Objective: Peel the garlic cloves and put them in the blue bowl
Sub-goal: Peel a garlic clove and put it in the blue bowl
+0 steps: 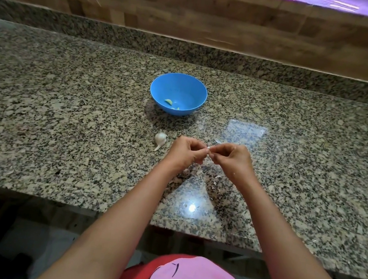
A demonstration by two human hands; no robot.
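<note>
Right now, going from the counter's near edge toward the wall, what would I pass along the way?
Loose garlic skin → the two hands, left hand and right hand, pinching a garlic clove → blue bowl holding peeled cloves.

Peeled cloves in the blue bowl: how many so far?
2: one peeled clove left of centre on the blue bowl floor, another against the near wall, partly hidden by the rim, which may hide more.

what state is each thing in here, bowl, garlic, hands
blue bowl: upright on the counter, a few peeled cloves inside
garlic bulb: lying on the counter left of the hands, untouched
garlic clove: pinched between both hands, mostly hidden
left hand: closed on the clove
right hand: closed on the clove
skin scraps: loose on the counter
</note>
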